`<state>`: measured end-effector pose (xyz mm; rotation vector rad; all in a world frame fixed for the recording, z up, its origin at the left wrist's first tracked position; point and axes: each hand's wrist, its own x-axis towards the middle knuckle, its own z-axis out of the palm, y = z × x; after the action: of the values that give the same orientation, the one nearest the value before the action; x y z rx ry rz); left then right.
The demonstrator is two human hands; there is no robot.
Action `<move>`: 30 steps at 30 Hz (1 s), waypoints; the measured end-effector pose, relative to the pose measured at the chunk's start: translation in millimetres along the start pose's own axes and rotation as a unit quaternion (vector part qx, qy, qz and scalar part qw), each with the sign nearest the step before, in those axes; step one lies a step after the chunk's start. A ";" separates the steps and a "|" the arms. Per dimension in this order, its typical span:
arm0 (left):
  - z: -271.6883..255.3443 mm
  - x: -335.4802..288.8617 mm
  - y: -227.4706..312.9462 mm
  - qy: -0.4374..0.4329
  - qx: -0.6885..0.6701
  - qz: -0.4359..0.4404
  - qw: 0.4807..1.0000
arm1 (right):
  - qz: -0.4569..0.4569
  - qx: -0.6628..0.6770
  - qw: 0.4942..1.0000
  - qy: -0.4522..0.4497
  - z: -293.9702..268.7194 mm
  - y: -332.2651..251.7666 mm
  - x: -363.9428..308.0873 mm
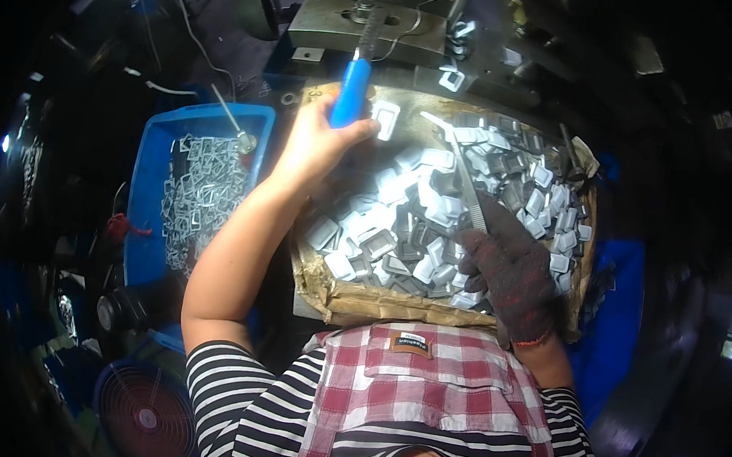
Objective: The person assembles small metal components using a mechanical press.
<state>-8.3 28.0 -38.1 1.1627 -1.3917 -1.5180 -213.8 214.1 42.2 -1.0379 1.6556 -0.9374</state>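
Observation:
My bare left hand (pixel 317 137) is closed round the blue handle of a tool (pixel 353 92). Its narrow greyish shaft points away toward a metal block, and its exact kind is unclear. Right by the left thumb is a small rectangular metal part (pixel 386 121) with a recessed middle; whether the thumb touches it I cannot tell. My right hand (pixel 510 275), in a dark glove, grips metal tweezers (pixel 469 184), whose tips point up and left over a heap of small silvery rectangular parts (pixel 375 221).
Brown paper (pixel 378 303) lines the near edge of the tray under the heap. At the left stands a blue bin (pixel 146 190) with many thin rectangular frames and a rod. Beyond the heap sits the metal block (pixel 411 32). A round fan (pixel 147 416) is at lower left.

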 end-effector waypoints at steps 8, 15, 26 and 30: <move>3.2 -0.1 -3.3 -0.026 -0.022 -0.018 0.999 | 0.015 -0.007 0.999 -0.029 8.5 3.8 1.9; 6.7 -4.5 2.9 -0.049 -0.071 -0.012 0.996 | 0.004 0.010 1.000 -0.017 6.8 3.4 2.5; 10.5 -2.0 0.8 -0.050 -0.091 -0.013 0.994 | 0.024 0.003 0.999 -0.025 5.4 2.0 3.6; 19.6 7.6 5.5 -0.091 -0.042 -0.019 0.995 | -0.012 -0.015 1.000 -0.006 -0.9 14.7 7.7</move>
<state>-29.5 26.0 -33.7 1.0258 -1.4164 -1.7285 -219.4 212.1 26.7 -1.0830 1.6551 -0.9232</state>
